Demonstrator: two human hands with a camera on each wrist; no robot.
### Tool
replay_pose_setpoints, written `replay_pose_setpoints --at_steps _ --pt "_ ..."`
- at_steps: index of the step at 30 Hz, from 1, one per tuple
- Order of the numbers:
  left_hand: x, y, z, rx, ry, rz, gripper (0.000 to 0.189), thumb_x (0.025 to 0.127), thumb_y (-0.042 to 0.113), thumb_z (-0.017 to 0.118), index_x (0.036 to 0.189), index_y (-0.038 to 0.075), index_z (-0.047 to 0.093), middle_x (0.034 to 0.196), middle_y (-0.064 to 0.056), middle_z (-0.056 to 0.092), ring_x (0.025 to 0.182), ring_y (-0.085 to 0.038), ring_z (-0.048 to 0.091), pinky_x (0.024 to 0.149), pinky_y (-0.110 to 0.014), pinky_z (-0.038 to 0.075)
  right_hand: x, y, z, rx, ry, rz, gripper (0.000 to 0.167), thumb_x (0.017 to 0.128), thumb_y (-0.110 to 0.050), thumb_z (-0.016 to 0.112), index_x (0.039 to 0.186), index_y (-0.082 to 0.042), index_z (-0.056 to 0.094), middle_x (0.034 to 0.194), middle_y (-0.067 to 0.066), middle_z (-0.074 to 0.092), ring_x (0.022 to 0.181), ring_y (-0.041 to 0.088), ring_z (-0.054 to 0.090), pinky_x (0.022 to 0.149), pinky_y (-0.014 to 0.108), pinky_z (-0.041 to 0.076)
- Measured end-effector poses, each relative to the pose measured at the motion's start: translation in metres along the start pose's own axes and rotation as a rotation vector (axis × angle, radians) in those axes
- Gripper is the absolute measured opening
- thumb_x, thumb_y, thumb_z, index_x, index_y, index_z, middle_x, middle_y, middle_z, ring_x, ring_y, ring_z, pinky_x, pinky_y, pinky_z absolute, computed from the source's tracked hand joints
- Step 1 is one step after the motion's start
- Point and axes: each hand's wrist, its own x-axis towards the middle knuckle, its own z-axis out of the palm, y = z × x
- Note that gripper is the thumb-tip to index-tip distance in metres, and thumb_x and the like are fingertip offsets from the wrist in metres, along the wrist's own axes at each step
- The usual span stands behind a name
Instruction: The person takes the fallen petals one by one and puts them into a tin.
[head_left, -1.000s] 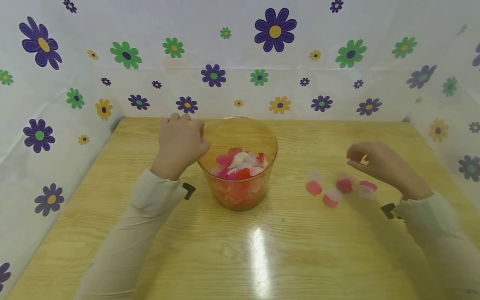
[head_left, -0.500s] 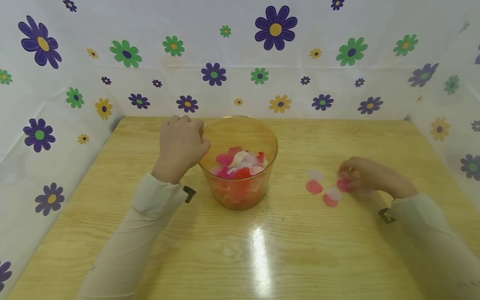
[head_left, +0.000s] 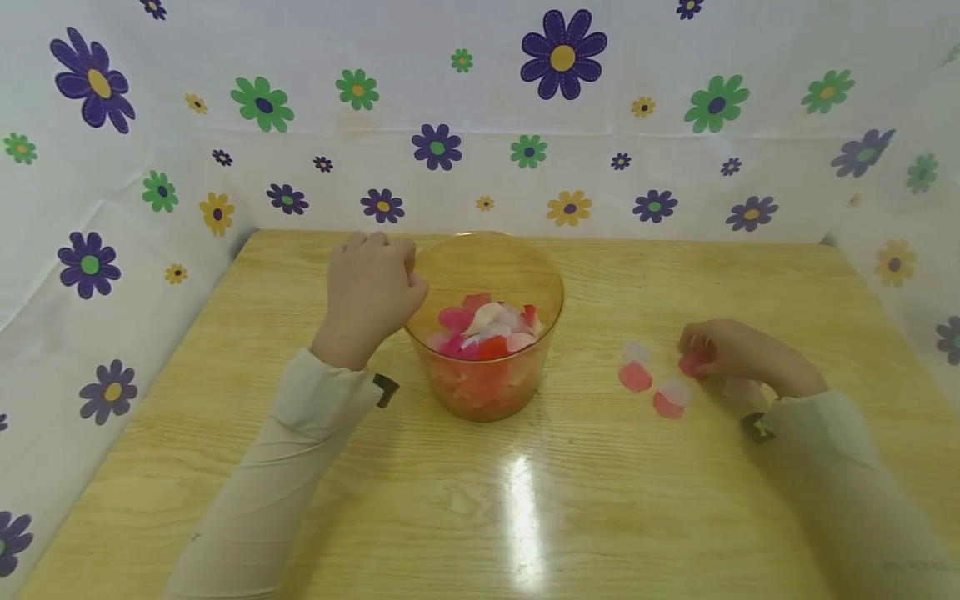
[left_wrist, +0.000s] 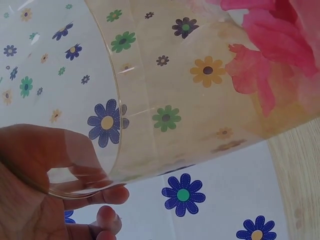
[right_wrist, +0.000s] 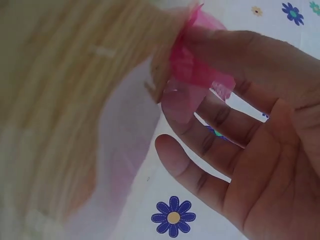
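A clear amber tub (head_left: pixel 487 265) stands on the table, partly filled with pink, red and white petals (head_left: pixel 491 333). My left hand (head_left: pixel 371 296) grips its rim at the left; the left wrist view shows the thumb on one side of the clear wall (left_wrist: pixel 165 95) and fingers on the other. To the right of the tub, my right hand (head_left: pixel 750 357) is low over the scattered petals. It pinches a pink petal (right_wrist: pixel 200 57) between thumb and fingers, with a paler piece against the fingers. In the head view the fingers partly hide this petal.
Loose pink and white petals (head_left: pixel 635 377) lie between the tub and my right hand, with another pair (head_left: pixel 670 404) nearer to me. A pale petal (head_left: pixel 742 387) is partly under the right hand. A flower-print cloth (head_left: pixel 480 108) walls the back and sides of the wooden table (head_left: pixel 420 508).
My right hand has come down and slightly left from above the petals, and now pinches a pink one. The left hand stays on the tub's rim. The head view has shifted a little.
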Motion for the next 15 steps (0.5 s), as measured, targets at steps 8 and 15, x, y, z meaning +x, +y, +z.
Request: replay_pose_setpoints --at_steps 8,15 --pt "-0.001 0.0 0.001 -0.001 0.005 -0.003 0.016 0.081 0.016 0.048 0.086 0.007 0.061 0.081 -0.012 0.057 0.085 -0.032 0.049 0.082 -0.045 0.04 0.002 -0.001 -0.001 0.006 -0.005 -0.007 0.003 0.083 -0.009 0.068 0.084 -0.01 0.065 0.077 -0.003 0.061 0.074 0.013 0.051 0.073 0.03 0.045" --pt "-0.001 -0.001 0.002 0.0 -0.003 -0.011 0.013 0.082 0.017 0.05 0.083 0.008 0.059 0.079 -0.011 0.055 0.084 -0.03 0.047 0.08 -0.044 0.04 -0.007 -0.011 -0.009 0.007 0.094 -0.115 0.009 0.08 -0.009 0.071 0.079 -0.014 0.064 0.074 -0.006 0.059 0.071 0.01 0.05 0.067 0.025 0.045"
